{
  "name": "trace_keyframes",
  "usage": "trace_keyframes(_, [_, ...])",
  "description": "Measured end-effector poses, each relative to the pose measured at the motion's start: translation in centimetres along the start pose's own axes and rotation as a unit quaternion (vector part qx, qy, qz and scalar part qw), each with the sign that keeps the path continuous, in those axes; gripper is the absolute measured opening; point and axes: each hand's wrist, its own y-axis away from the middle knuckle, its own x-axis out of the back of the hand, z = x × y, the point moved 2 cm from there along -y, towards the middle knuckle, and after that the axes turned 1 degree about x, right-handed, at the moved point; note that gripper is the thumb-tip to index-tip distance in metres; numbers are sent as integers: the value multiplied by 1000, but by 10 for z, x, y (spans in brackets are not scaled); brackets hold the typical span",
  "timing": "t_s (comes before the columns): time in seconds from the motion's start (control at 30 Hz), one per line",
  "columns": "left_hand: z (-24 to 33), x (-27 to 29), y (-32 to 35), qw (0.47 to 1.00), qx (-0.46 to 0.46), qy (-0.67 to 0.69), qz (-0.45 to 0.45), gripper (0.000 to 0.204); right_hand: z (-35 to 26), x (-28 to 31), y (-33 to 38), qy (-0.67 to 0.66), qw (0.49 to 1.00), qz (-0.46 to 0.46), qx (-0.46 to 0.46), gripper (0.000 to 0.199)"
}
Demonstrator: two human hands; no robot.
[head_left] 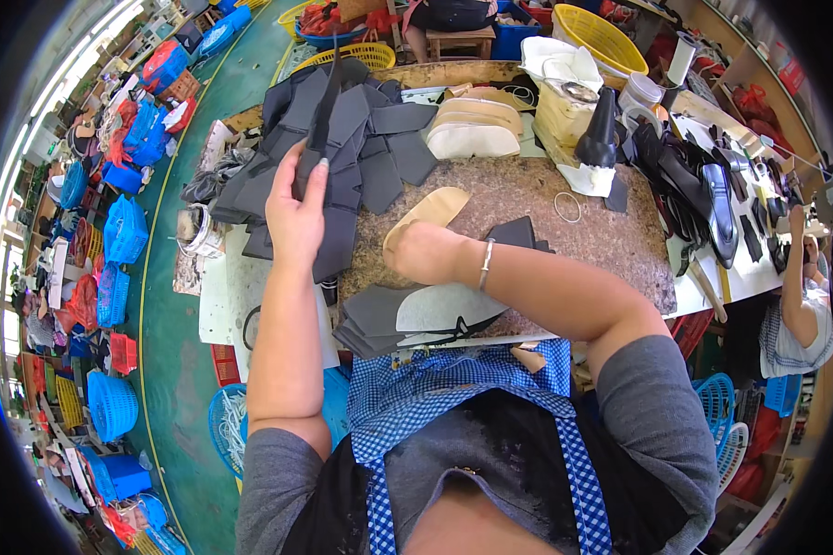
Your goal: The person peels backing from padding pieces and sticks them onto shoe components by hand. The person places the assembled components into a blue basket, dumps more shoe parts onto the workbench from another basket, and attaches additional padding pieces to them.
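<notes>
My left hand [294, 208] is raised over the left side of the workbench, thumb and fingers closed round a long, dark grey piece of sheet material [325, 111] that stands up on edge. Under and beyond it lies a heap of dark grey cut pieces [287, 129]. My right hand [426, 252] is curled in a fist over the near end of a tan, rounded cut piece [442, 203] on the bench. Its fingertips are hidden, so what it grips does not show. Closer to me, a pale half-round piece [444, 310] rests on a stack of dark grey pieces [366, 314].
Several tan and white rounded pieces [475, 125] are stacked at the back of the bench [565, 268]. A glue-stained container [560, 111] and a black cone-shaped object [600, 129] stand right of them. Black shoes [717, 217] lie farther right, near another person's arm [794, 268].
</notes>
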Motion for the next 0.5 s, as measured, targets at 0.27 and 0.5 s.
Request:
trace_keyframes(0.27, [51,-37,124,892,-282,-232,-265,50,98,4,73,-336,711,532,-315,19])
trace_keyframes(0.5, [35,-45,131,942,-231,-121,-213,39,28,96,126,-160,786,504,-319,23])
